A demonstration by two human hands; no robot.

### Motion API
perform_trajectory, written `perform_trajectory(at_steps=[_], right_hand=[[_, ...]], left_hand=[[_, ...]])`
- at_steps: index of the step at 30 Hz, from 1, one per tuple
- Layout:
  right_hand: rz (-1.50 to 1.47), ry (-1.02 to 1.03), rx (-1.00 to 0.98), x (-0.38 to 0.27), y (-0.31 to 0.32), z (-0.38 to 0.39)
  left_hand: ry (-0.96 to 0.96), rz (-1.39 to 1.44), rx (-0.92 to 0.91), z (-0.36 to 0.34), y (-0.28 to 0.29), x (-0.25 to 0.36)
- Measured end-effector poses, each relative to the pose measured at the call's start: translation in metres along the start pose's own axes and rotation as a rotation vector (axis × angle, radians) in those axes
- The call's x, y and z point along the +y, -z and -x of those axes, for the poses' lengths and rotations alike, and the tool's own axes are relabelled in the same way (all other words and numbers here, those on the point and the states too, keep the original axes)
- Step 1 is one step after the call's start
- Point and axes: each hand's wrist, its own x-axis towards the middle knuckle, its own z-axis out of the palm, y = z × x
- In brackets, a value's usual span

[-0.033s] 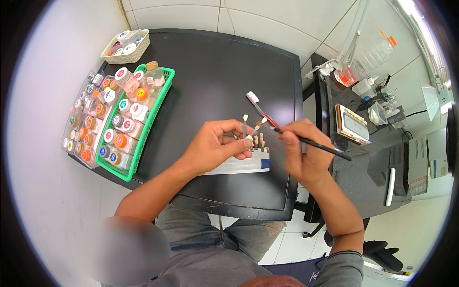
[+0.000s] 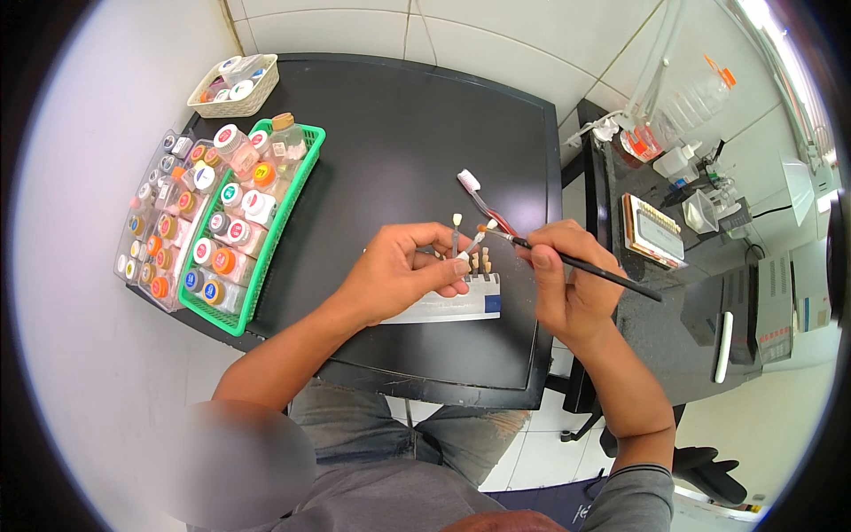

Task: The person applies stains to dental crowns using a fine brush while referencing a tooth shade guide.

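My left hand (image 2: 409, 273) is closed on two thin dental shade tabs. One shade tab (image 2: 456, 222) stands upright with its tooth-shaped tip on top, and the other leans to the right. In a pen-like pinch, my right hand (image 2: 574, 282) holds a fine paintbrush (image 2: 612, 277) with a black handle. Its brownish bristles meet or nearly touch the leaning tab; contact is too small to tell. Below my left hand lies a silvery shade guide holder (image 2: 452, 306) with several tooth tabs along its far edge, partly hidden by that hand.
Just beyond my hands lies a toothbrush (image 2: 470, 183) on the black table (image 2: 372, 124). At the left, a green basket (image 2: 306, 173) and clear boxes hold many capped jars; a cream basket (image 2: 266, 84) sits behind. A side counter at right carries another shade guide (image 2: 654, 230) and a bottle.
My right hand and the paintbrush have shifted slightly to the right and turned a little. The bristles now show beside the leaning tab's tip. My left hand is nearly still.
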Motion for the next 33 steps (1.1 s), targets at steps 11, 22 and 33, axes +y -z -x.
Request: perform_trajectory(at_steps=[11, 22, 33], right_hand=[[-0.027, 0.058, -0.111, -0.0025, -0.0047, -0.0044], [-0.189, 0.013, 0.025, 0.0021, 0.0033, 0.0001], [-0.030, 0.057, -0.018, 0.0014, 0.0000, -0.0044]], left_hand=[[0.012, -0.031, -0.067, 0.0022, -0.0050, 0.0008], [0.022, -0.047, -0.094, 0.0037, -0.0061, 0.0007], [0.036, -0.040, -0.109, 0.0032, -0.0062, 0.0000]])
